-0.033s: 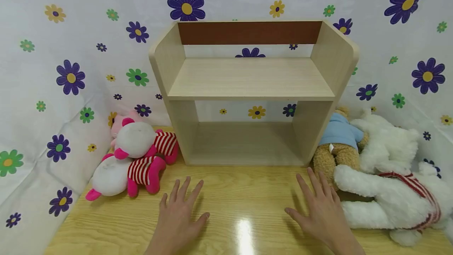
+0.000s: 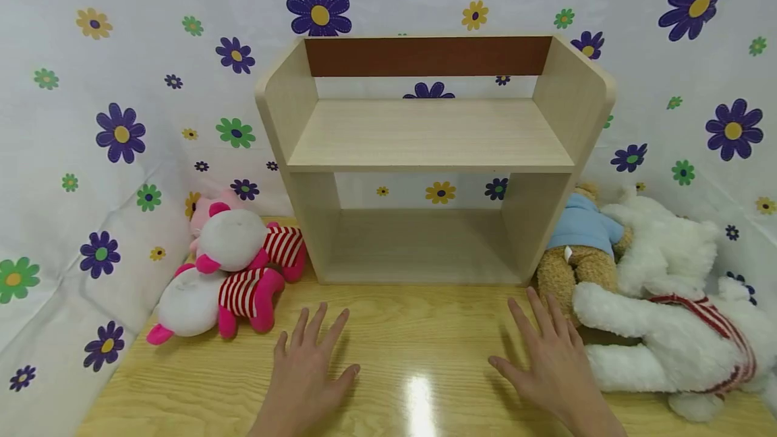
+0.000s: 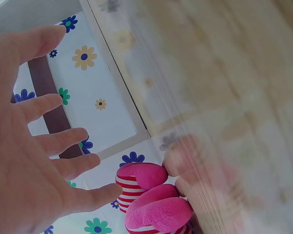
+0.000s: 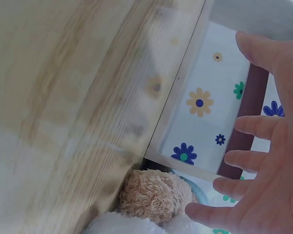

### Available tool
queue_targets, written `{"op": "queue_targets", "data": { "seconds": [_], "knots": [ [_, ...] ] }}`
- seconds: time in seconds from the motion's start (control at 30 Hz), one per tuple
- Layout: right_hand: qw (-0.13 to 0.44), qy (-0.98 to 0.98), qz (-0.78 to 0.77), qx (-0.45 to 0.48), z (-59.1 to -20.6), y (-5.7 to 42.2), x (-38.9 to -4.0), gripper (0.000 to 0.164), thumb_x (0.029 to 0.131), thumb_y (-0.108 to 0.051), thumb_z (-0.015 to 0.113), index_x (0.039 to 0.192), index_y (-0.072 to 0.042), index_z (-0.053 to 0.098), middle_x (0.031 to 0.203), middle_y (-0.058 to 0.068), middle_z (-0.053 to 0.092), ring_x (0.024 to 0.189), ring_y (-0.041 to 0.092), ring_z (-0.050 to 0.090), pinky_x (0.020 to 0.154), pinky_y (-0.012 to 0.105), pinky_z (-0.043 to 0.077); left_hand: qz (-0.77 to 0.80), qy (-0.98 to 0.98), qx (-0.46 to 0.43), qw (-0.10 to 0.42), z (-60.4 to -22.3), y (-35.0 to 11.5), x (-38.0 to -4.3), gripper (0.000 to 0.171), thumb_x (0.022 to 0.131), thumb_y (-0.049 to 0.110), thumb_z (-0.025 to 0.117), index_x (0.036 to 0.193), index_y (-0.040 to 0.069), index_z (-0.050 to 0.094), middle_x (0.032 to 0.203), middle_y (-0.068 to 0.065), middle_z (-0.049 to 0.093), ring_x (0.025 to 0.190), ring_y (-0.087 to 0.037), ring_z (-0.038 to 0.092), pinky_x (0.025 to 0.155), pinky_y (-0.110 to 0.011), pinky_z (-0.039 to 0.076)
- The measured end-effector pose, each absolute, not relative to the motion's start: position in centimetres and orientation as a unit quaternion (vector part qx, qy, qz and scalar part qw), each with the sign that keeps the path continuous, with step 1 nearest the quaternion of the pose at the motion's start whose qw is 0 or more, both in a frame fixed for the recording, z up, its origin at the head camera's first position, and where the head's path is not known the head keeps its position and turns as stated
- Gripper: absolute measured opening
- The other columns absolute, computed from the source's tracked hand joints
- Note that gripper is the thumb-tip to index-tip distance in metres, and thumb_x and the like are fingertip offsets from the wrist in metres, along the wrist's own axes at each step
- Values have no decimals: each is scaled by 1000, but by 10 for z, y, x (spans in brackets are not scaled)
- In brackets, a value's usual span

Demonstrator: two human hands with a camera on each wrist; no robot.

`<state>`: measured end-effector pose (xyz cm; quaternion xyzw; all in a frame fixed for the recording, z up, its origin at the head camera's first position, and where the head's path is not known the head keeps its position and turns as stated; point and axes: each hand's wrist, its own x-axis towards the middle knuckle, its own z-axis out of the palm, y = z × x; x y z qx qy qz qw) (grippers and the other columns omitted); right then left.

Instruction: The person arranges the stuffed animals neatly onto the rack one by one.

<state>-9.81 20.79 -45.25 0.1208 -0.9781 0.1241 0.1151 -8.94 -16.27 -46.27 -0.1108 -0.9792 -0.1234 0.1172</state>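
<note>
My left hand (image 2: 308,376), fingers spread, hovers over the front of the wooden table, holding nothing. Nearest to it on the left lies a plush toy (image 2: 193,302) with a white head, pink limbs and a red-striped body. A similar plush toy (image 2: 233,240) lies behind it against the shelf. My right hand (image 2: 549,366) is also spread and holds nothing. Beside it lie a white plush toy (image 2: 698,342) with a red-striped band and a brown teddy bear (image 2: 570,275) in a blue top. Another white plush (image 2: 664,241) is behind them.
A pale two-level wooden shelf (image 2: 425,167) stands at the back middle of the table (image 2: 425,329), with a brown strip (image 2: 427,56) across its upper back. A white flowered cloth (image 2: 152,86) hangs behind and at both sides. Something pink (image 2: 209,211) shows behind the left plush toys.
</note>
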Motion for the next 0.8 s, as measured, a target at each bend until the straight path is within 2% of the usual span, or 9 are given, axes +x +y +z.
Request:
{"op": "queue_targets", "data": {
  "seconds": [0.17, 0.3, 0.43, 0.53, 0.67, 0.8],
  "knots": [
    [123, -975, 143, 120, -447, 206, -96, 88, 85, -57, 76, 155, -14, 45, 162, 24, 34, 146, 53, 34, 91, 79, 44, -138, -975, -117, 132, -462, -164, -91, 77, 83, 42, 81, 151, 22, 51, 155, -19, 48, 141, -49, 46, 97, -73, 45],
    [148, -968, 168, 114, -437, 209, -95, 83, 85, -51, 78, 152, -13, 49, 156, 25, 43, 139, 53, 43, 87, 77, 47, -172, -964, -125, 161, -457, -167, -94, 70, 85, 30, 81, 148, 17, 54, 148, -19, 55, 134, -47, 54, 92, -68, 51],
    [198, -957, 181, 113, -431, 217, -95, 77, 81, -41, 85, 146, -10, 56, 148, 25, 51, 125, 54, 54, 81, 71, 51, -204, -950, -130, 196, -452, -170, -99, 63, 84, 20, 82, 142, 12, 59, 140, -18, 62, 122, -43, 63, 84, -62, 55],
    [252, -941, 194, 115, -430, 225, -95, 72, 76, -29, 89, 139, -9, 61, 140, 24, 58, 115, 50, 60, 72, 64, 55, -231, -943, -123, 203, -449, -173, -102, 56, 86, 16, 81, 139, 12, 62, 137, -16, 65, 115, -40, 68, 79, -58, 58],
    [325, -915, 210, 112, -430, 237, -92, 59, 74, -16, 88, 129, -7, 68, 125, 22, 67, 101, 42, 66, 64, 58, 55, -274, -934, -103, 207, -447, -177, -105, 47, 89, 13, 78, 134, 15, 66, 130, -11, 70, 109, -34, 72, 75, -50, 60],
    [382, -893, 220, 91, -429, 257, -87, 46, 75, -9, 84, 119, -3, 73, 109, 20, 72, 84, 32, 65, 61, 33, 54, -329, -909, -93, 238, -444, -181, -112, 36, 88, 6, 77, 123, 13, 72, 115, -4, 77, 102, -25, 75, 75, -44, 61]
  ]
}}
